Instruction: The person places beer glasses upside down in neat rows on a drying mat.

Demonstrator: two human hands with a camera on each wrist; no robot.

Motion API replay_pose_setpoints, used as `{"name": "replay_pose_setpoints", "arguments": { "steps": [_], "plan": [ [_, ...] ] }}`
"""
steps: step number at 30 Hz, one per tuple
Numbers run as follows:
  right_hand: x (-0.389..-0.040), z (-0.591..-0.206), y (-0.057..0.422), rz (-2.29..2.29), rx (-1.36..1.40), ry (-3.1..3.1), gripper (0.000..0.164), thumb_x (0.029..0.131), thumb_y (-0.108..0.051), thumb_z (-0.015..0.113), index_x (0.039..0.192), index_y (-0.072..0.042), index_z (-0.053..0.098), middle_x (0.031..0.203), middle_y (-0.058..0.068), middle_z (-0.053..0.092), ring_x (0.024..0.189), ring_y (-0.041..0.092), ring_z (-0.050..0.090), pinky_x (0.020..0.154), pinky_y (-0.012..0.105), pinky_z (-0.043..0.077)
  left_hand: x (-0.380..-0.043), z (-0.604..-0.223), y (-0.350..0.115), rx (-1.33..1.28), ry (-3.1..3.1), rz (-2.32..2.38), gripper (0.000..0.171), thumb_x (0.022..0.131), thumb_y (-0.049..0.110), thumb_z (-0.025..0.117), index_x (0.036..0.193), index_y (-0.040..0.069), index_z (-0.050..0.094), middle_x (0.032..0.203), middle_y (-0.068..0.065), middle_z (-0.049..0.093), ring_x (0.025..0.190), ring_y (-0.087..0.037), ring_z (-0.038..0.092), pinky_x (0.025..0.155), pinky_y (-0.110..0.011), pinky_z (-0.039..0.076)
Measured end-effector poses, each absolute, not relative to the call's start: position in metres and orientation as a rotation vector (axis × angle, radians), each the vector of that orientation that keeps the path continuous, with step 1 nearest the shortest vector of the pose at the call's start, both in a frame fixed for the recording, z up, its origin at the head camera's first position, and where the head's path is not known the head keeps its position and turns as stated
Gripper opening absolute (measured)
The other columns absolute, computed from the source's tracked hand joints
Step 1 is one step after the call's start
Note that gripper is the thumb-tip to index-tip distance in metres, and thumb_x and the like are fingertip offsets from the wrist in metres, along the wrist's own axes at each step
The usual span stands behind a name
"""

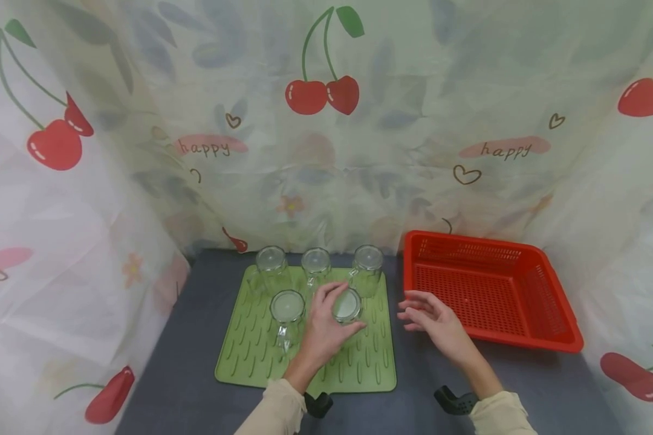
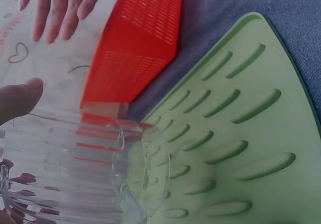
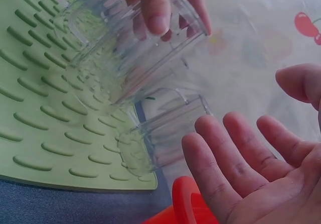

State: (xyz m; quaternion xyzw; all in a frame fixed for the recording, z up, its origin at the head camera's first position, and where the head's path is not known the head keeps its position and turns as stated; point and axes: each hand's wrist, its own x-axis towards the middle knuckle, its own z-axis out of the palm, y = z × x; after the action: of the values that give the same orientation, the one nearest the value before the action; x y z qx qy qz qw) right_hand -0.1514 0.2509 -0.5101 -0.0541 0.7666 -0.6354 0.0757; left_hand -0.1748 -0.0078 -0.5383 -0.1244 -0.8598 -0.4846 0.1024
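Note:
My left hand (image 1: 324, 326) grips a clear glass mug (image 1: 348, 305) near its upturned base, thumb on one side and fingers on the other. The mug is upside down over the green drying mat (image 1: 359, 371); whether its rim touches the mat I cannot tell. To its left stands another upturned glass mug (image 1: 287, 307), handle toward me. Three more upturned mugs line the mat's back edge: a left one (image 1: 272, 260), a middle one (image 1: 316, 261) and a right one (image 1: 367, 258). My right hand (image 1: 438, 323) hovers right of the mat, holding nothing, fingers loosely extended.
A red perforated plastic basket (image 1: 555, 290) sits at the right on the dark grey cloth (image 1: 190, 338), just beyond my right hand. Cherry-printed curtains (image 1: 326, 163) enclose the back and both sides. Black camera mounts (image 1: 454, 401) hang beneath the wrists.

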Motion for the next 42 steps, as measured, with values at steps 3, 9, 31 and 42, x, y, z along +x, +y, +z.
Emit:
{"name": "replay_pose_setpoints", "arguments": {
  "steps": [3,9,31,42],
  "plan": [
    [-0.151,-0.511,0.252,-1.901,-0.161,2.294,0.051,0.103,-0.030,0.062,0.147,-0.007,0.047,0.134,0.023,0.062,0.106,0.005,0.072,0.088,0.028,0.062,-0.177,-0.543,-0.007,-0.363,-2.552,-1.392,0.084,0.069,0.023,0.096,0.144,0.023,0.058,0.146,0.002,0.049,0.137,-0.021,0.046,0.112,-0.042,0.048],
    [-0.150,-0.511,0.253,-1.902,-0.153,2.295,0.052,0.103,-0.029,0.062,0.147,-0.006,0.046,0.133,0.025,0.062,0.106,0.005,0.072,0.088,0.028,0.062,-0.183,-0.549,-0.006,-0.331,-2.575,-1.365,0.080,0.071,0.021,0.094,0.143,0.026,0.059,0.146,0.002,0.049,0.138,-0.022,0.044,0.112,-0.043,0.048],
    [-0.151,-0.519,0.253,-1.904,-0.085,2.277,0.051,0.103,-0.030,0.062,0.146,-0.008,0.048,0.128,0.019,0.067,0.105,0.006,0.073,0.087,0.029,0.062,-0.196,-0.567,-0.006,-0.310,-2.597,-1.335,0.078,0.070,0.022,0.095,0.140,0.025,0.060,0.145,0.001,0.049,0.136,-0.022,0.045,0.110,-0.043,0.049],
    [-0.149,-0.522,0.248,-1.911,-0.096,2.265,0.049,0.103,-0.028,0.062,0.145,-0.006,0.048,0.124,0.017,0.068,0.108,0.016,0.073,0.089,0.033,0.062,-0.197,-0.564,-0.008,-0.304,-2.708,-1.297,0.080,0.074,0.029,0.093,0.144,0.030,0.054,0.148,0.001,0.045,0.138,-0.023,0.044,0.107,-0.046,0.051]
  ]
}}
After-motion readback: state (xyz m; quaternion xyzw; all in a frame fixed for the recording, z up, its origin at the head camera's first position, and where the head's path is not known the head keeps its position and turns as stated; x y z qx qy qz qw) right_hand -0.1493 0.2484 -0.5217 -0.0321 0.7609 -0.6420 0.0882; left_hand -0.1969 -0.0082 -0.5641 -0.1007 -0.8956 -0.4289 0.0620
